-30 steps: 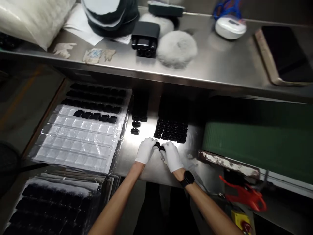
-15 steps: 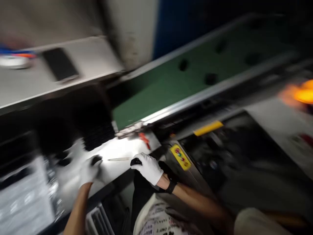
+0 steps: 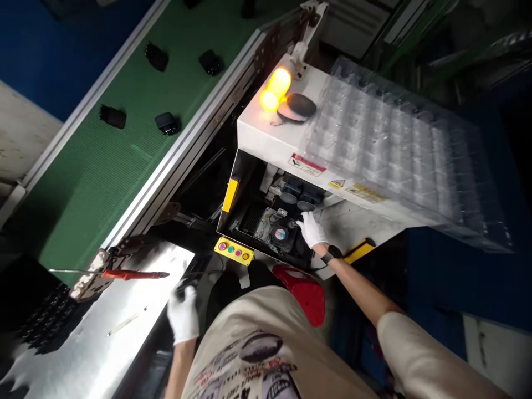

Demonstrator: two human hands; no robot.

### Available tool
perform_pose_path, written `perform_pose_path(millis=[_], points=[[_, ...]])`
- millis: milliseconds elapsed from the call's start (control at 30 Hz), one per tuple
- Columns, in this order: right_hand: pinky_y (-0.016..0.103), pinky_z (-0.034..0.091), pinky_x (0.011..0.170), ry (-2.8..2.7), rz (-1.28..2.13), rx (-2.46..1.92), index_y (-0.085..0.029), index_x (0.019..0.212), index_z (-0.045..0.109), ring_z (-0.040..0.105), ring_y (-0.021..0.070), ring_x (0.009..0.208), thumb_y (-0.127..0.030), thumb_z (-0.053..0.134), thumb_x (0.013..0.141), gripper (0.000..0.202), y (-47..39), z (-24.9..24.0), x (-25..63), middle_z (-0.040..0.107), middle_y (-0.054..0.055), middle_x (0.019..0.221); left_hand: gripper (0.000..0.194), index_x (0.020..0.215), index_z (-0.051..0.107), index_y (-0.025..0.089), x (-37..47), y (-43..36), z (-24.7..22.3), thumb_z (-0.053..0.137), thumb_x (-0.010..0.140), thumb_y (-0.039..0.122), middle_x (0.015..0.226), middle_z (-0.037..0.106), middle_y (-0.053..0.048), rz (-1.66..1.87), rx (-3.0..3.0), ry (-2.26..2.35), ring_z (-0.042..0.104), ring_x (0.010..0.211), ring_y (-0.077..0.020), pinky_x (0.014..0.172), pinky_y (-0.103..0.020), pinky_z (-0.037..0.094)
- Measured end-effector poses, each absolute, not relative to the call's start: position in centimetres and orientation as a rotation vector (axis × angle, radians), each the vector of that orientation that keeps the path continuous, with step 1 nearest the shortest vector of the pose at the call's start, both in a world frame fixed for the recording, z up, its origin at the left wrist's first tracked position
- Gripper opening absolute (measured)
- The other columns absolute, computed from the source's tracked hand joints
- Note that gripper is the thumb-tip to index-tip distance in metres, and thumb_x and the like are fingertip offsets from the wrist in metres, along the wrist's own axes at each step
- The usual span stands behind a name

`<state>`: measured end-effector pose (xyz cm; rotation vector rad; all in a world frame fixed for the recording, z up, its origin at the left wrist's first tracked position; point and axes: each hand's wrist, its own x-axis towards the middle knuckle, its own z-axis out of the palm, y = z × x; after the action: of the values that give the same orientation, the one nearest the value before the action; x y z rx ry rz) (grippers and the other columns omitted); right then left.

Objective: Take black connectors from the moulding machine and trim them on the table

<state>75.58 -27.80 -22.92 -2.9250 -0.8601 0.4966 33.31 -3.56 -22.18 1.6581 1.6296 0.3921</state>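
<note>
My left hand (image 3: 183,315), in a white glove, is closed around a small black part (image 3: 183,287) beside the edge of the bright metal table (image 3: 100,354). My right hand (image 3: 311,230), also gloved, reaches into the open front of a white machine (image 3: 266,130). Its fingers are closed at the machine's inner black parts, just below two round dark pieces (image 3: 306,200); what they grip, if anything, is too small to make out. A round label marks a black block (image 3: 280,234) left of this hand.
A green conveyor (image 3: 103,183) carries several black parts (image 3: 113,117). A red-handled screwdriver (image 3: 135,275) and a thin stick (image 3: 127,322) lie at the lower left. Clear plastic trays (image 3: 386,144) top the machine beside a lit orange lamp (image 3: 276,88). A yellow button panel (image 3: 234,251) fronts it.
The view has swung right to the machine. My right hand has moved from beside the metal table into the machine's opening. My left hand has come to the table's near edge with a black part.
</note>
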Motion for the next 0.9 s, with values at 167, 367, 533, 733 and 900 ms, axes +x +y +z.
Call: perform_pose_path(millis=[167,367,533,733,900], points=[[0.037,0.048,0.109,-0.986,0.598,-2.854,-0.012,0.144,0.062,0.064,0.0295,0.128,-0.033,0.054,0.116,0.036,-28.8,-24.1,78.2,0.063,0.022,0.147,0.036,0.116,0.072,0.025,40.8,-7.7,-20.4,0.076,0.088,0.047,0.12,0.079,-0.008,0.328,1.641,0.984,0.077,0.117,-0.0297,0.113,-0.048,0.061],[0.032,0.044,0.106,-1.022,0.667,-2.857,-0.009,0.15,0.055,0.063,0.028,0.13,-0.033,0.048,0.118,0.04,-30.2,-24.0,78.7,0.061,0.024,0.151,0.033,0.117,0.075,0.024,41.5,-7.8,-18.2,0.078,0.092,0.047,0.12,0.08,-0.007,0.327,1.711,0.921,0.076,0.115,-0.0289,0.109,-0.047,0.062],[0.03,0.043,0.101,-1.074,0.765,-2.85,-0.01,0.153,0.052,0.064,0.0268,0.127,-0.035,0.047,0.119,0.043,-30.3,-23.4,78.8,0.063,0.023,0.151,0.037,0.115,0.075,0.023,41.2,-7.2,-17.7,0.079,0.09,0.05,0.119,0.079,-0.008,0.386,1.686,1.001,0.076,0.115,-0.031,0.115,-0.052,0.06],[0.032,0.044,0.098,-1.048,0.832,-2.902,-0.007,0.158,0.046,0.068,0.0278,0.124,-0.033,0.043,0.119,0.047,-29.7,-22.7,78.7,0.063,0.026,0.15,0.04,0.119,0.074,0.023,41.6,-7.0,-18.1,0.079,0.091,0.051,0.121,0.079,-0.008,0.378,1.692,1.009,0.075,0.117,-0.0314,0.116,-0.053,0.058],[0.032,0.049,0.094,-1.015,0.921,-2.933,-0.006,0.154,0.05,0.073,0.0252,0.114,-0.035,0.055,0.116,0.048,-28.2,-22.0,79.0,0.073,0.023,0.136,0.038,0.121,0.074,0.025,42.7,-7.1,-18.6,0.078,0.094,0.051,0.122,0.079,-0.007,0.364,1.769,0.942,0.076,0.118,-0.0299,0.115,-0.049,0.058]])
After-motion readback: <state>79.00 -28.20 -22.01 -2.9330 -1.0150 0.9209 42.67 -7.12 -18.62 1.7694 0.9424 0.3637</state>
